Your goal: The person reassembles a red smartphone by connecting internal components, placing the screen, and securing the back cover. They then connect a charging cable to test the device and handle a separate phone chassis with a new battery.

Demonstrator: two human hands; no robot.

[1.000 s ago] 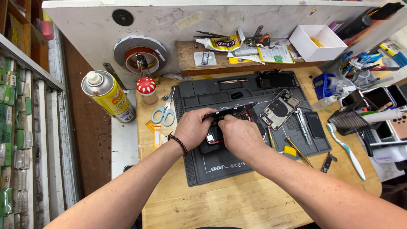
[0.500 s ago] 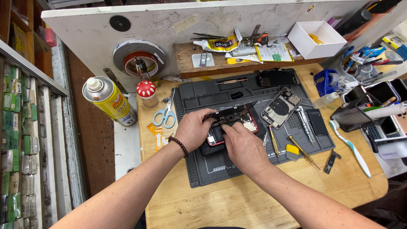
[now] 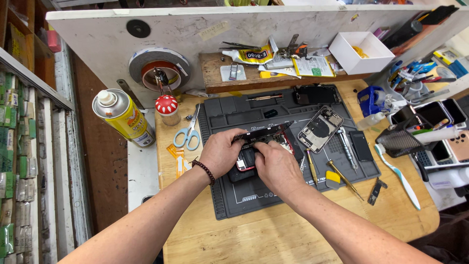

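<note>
A: Looking down, where was the phone?

B: It lay mid-mat, squarely between both hands, opened up, with its red frame showing and a dark screen panel tilted up along the far edge. Its long axis ran roughly left to right, slanting a little away on the right.

A: And the hands?

B: The left hand was curled round the phone's left end, fingers bent over the edge, gripping it. The right hand came in from the near right, fingertips pinched down on the innards; what it pinched I could not tell. Both touched the phone, neither nearer than the other.

A: Materials?

B: The mat was dark, rubbery and ribbed, on a pale wooden tabletop. Just right of the hands lay a bare back shell, metallic, with a round coil. Blue-handled scissors lay left, beside a glossy yellow spray can.
</note>
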